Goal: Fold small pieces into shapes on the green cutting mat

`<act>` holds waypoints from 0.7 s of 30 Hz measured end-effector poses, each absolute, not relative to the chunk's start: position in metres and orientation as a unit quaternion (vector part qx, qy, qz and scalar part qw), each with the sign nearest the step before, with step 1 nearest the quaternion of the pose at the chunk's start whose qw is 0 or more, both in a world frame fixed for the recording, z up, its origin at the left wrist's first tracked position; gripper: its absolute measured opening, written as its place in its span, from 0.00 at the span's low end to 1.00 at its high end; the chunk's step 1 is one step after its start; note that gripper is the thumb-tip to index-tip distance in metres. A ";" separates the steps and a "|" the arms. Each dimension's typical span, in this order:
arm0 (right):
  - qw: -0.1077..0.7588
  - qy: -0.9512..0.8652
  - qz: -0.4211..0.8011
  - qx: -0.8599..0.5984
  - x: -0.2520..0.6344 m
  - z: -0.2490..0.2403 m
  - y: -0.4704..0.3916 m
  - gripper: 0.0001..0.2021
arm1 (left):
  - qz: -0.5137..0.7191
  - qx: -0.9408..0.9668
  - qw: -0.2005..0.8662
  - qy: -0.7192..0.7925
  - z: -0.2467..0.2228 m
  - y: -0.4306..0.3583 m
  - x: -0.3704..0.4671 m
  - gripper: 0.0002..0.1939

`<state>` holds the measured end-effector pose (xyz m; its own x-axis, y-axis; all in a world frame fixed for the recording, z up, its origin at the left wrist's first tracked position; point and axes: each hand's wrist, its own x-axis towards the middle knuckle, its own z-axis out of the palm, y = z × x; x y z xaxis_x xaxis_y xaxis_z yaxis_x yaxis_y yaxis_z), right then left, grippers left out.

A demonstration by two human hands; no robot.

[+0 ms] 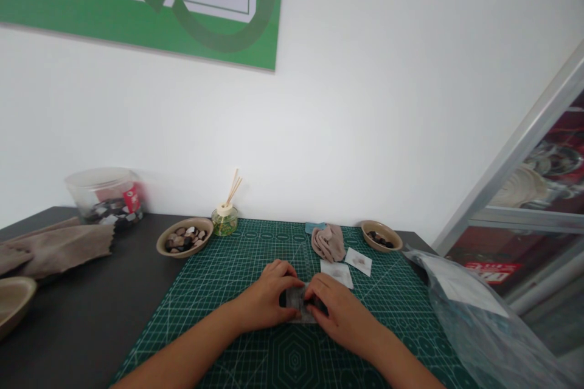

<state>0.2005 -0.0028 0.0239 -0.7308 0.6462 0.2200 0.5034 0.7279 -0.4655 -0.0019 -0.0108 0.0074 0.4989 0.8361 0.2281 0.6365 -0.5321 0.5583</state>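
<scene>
A small clear plastic packet (296, 300) lies on the green cutting mat (246, 346), between my two hands. My left hand (269, 298) rests at its left side, thumb and fingers apart around the left edge. On the right, my right hand (331, 307) has its thumb and fingers curled together over the packet's right part; what they pinch is too small to make out. Just behind my right hand lie a white packet (337, 271) and another white packet (359, 261). A crumpled beige cloth (328, 242) sits behind them.
At the back left stand a bowl of dark and tan pieces (185, 239), a reed diffuser (225, 219) and a clear tub (107, 197). Brown cloth (64, 247) and another bowl (16, 302) are far left. A bowl (382, 236) and plastic bag (483, 322) are right.
</scene>
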 end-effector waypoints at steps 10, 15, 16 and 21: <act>0.176 -0.914 0.187 -0.315 0.201 0.025 -0.001 0.09 | 0.236 0.839 0.209 0.444 0.008 -0.010 -0.002 0.19; 0.166 -0.920 0.189 -0.300 0.200 0.025 -0.001 0.11 | 0.242 0.839 0.209 0.441 0.008 -0.011 -0.001 0.20; 0.164 -0.923 0.189 -0.293 0.200 0.025 -0.001 0.11 | 0.243 0.838 0.209 0.440 0.009 -0.011 -0.001 0.20; 0.174 -0.919 0.178 -0.305 0.201 0.023 0.001 0.10 | 0.233 0.837 0.212 0.447 0.010 -0.011 -0.001 0.22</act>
<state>0.2015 0.0013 0.0232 -0.7530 0.6230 0.2118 0.4986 0.7503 -0.4341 -0.0007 -0.0113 0.0102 0.4915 0.8474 0.2006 0.6502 -0.5104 0.5628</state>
